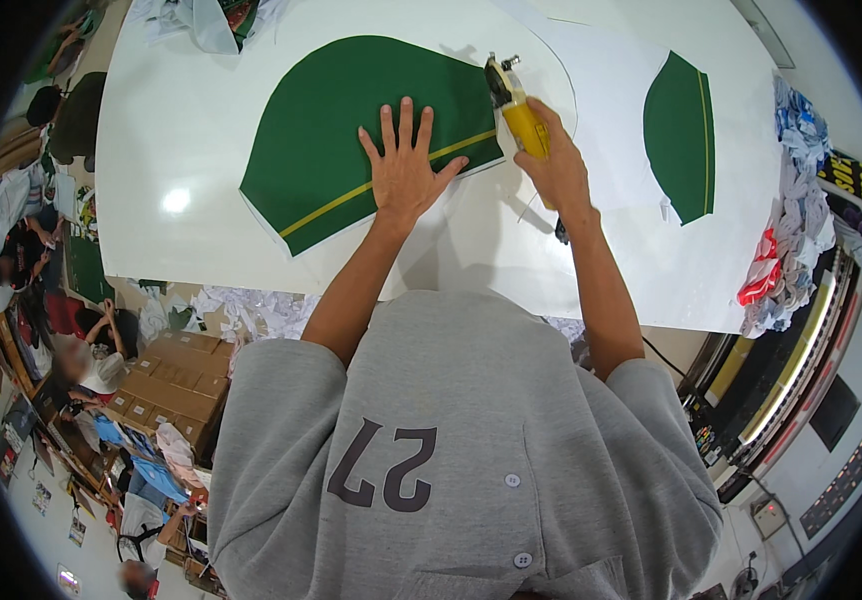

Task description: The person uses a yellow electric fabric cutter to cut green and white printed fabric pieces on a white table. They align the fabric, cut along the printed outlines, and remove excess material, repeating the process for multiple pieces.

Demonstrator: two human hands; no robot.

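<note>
A large green fabric panel (321, 120) with a yellow stripe lies on the white table (171, 240), a white layer showing along its lower edge. My left hand (406, 175) presses flat on it with the fingers spread. Just past the panel's right edge, my right hand (558, 165) grips a yellow electric fabric cutter (523, 125). The cutter's dark metal head touches or nearly touches the panel's right corner; which of the two I cannot tell. Further right lies a smaller green fabric piece (679, 140), also with a yellow stripe, on white sheet material.
White and green scraps (216, 20) sit at the table's far left. A heap of white, blue and red offcuts (791, 220) lines the right edge. Cardboard boxes (176, 385) stand below on the left, with several people beyond. A long machine (791, 370) stands at the right.
</note>
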